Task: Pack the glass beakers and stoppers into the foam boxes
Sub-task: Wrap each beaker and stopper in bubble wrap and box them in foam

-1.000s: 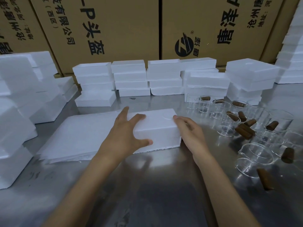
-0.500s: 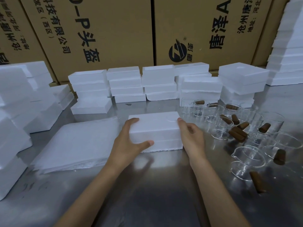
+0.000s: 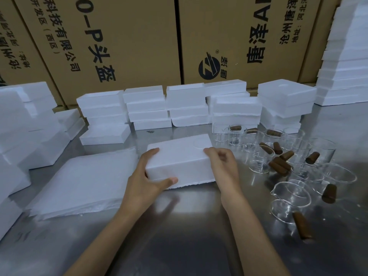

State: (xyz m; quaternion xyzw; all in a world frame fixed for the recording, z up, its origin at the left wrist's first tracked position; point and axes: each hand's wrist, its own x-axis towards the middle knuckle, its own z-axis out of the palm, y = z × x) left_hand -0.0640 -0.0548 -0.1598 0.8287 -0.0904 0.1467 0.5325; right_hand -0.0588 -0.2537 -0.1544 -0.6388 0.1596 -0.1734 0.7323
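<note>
At frame centre, the left hand [image 3: 146, 181] grips the closed foam box [image 3: 180, 161] on the tabletop [image 3: 189, 226]; the right hand [image 3: 223, 165] pinches its right end. Glass beakers [image 3: 291, 198] and brown stoppers [image 3: 279, 166] crowd just right; a careless swing could topple them.

A closed foam box [image 3: 180, 160] sits mid-table [image 3: 179, 226], the left hand [image 3: 147, 176] at its left end and the right hand [image 3: 224, 166] at its right end. Left of it lies a stack of foam sheets [image 3: 83, 182]; to its right, glass beakers [image 3: 290, 198] and stoppers [image 3: 279, 166] are scattered (some stoppers inside beakers). Behind stand piled foam boxes [image 3: 147, 107], with cardboard cartons [image 3: 127, 40] behind those.
</note>
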